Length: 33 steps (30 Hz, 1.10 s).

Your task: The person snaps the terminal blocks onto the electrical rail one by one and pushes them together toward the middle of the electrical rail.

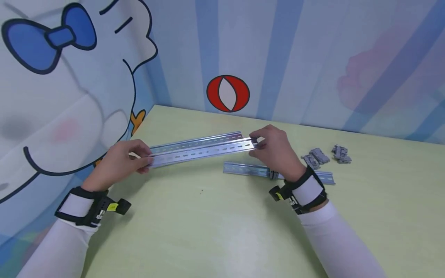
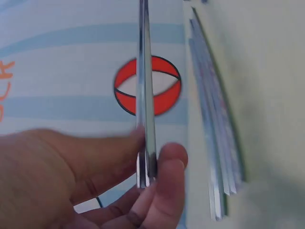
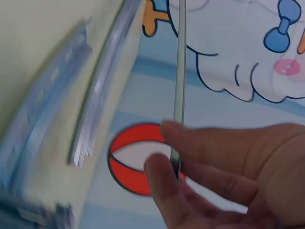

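Note:
A slotted metal DIN rail (image 1: 201, 151) is held up lengthwise between both hands, its right end a little higher in the head view. My left hand (image 1: 123, 158) pinches the left end between thumb and fingers; the left wrist view shows this rail (image 2: 146, 95) edge-on. At the opposite end, my right hand (image 1: 276, 150) holds the rail (image 3: 180, 76) by thumb and fingertips. More rails (image 2: 214, 119) lie on the table beyond the held one, seen as a stack in the wrist views.
Nearer on the table (image 1: 194, 224), another rail (image 1: 243, 168) carries a small dark part (image 1: 272, 174), partly hidden by my right hand. Grey terminal-block-like pieces (image 1: 319, 155) and more such pieces (image 1: 342, 153) lie to the right. A printed wall (image 1: 243, 46) borders the back and left.

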{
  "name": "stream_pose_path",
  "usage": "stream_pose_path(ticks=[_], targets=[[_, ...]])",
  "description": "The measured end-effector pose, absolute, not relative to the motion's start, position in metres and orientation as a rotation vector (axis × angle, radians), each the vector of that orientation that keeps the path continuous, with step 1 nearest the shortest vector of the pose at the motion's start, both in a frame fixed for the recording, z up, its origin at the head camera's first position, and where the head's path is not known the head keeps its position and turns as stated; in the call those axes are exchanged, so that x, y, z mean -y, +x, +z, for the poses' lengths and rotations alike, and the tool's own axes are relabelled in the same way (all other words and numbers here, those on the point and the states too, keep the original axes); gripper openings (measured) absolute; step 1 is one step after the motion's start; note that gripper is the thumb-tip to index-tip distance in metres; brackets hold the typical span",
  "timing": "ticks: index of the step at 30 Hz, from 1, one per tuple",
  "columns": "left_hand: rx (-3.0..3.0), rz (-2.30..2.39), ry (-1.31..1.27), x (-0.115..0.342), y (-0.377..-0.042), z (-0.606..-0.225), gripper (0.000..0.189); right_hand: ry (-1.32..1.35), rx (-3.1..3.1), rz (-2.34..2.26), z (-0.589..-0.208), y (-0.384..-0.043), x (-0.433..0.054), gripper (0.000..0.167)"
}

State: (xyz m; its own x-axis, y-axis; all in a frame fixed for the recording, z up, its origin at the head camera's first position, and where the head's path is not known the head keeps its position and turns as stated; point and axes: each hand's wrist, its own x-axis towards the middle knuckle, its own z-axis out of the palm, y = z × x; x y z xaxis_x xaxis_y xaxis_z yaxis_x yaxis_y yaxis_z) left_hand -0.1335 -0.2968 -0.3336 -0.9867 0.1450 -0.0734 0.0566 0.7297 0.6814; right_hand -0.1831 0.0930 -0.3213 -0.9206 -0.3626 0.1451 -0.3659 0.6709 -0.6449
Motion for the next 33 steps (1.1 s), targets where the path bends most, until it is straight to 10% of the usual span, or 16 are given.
stream_pose_path(ticks=[18,33], targets=[[-2.794,0.637,0.7,0.151,-0.124,-0.31,0.034,0.915,3.36,0.474,-0.289,-0.143,-0.243,0.033],[-2.818,0.461,0.778,0.113,-0.128,-0.35,0.028,0.842,3.589,0.398,-0.34,-0.144,-0.26,0.033]])
